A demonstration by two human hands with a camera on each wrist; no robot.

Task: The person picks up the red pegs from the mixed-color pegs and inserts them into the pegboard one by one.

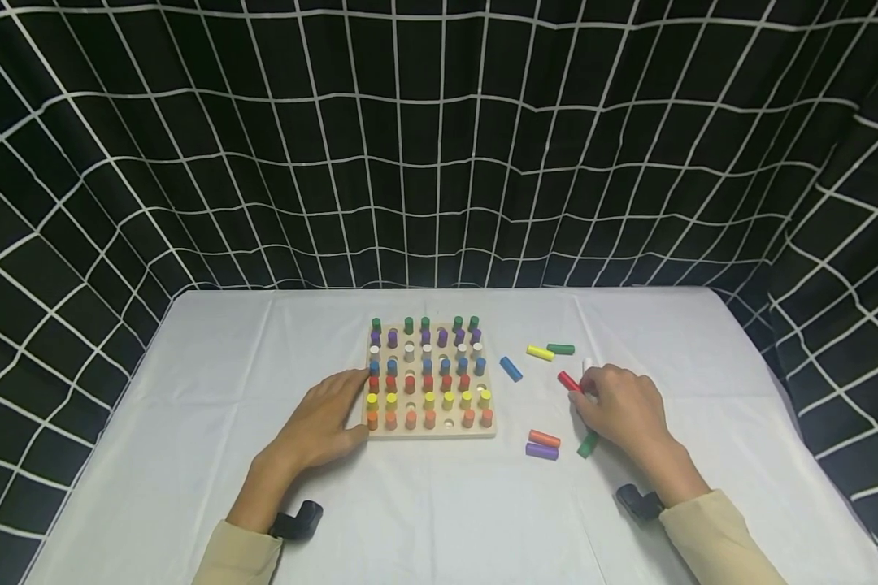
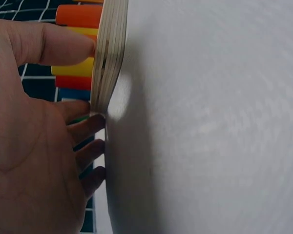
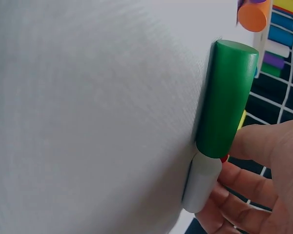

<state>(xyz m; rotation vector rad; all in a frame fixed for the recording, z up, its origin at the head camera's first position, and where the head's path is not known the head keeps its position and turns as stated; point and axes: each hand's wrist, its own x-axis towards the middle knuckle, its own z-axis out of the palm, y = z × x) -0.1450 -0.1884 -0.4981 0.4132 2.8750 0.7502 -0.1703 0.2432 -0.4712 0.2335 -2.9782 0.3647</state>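
Observation:
A wooden pegboard (image 1: 428,433) holds rows of coloured pegs, with several bare holes among them. My left hand (image 1: 323,418) rests against its left side, fingers extended; the thumb touches the board's edge (image 2: 109,53) near the front corner. To the right of the board, my right hand (image 1: 624,406) pinches one end of a red peg (image 1: 567,380) lying on the cloth, thumb and index finger around it. A white peg (image 1: 588,362) shows just beyond those fingertips. Close to the right wrist camera lies a green peg (image 3: 228,97), with a white peg (image 3: 202,183) past its end.
Loose pegs lie between board and right hand: blue (image 1: 511,368), yellow (image 1: 540,353), green (image 1: 560,349), orange (image 1: 545,439) and purple (image 1: 541,451). Another green peg (image 1: 588,444) is below the right hand. White cloth (image 1: 424,504) covers the table; a black gridded curtain (image 1: 439,146) surrounds it.

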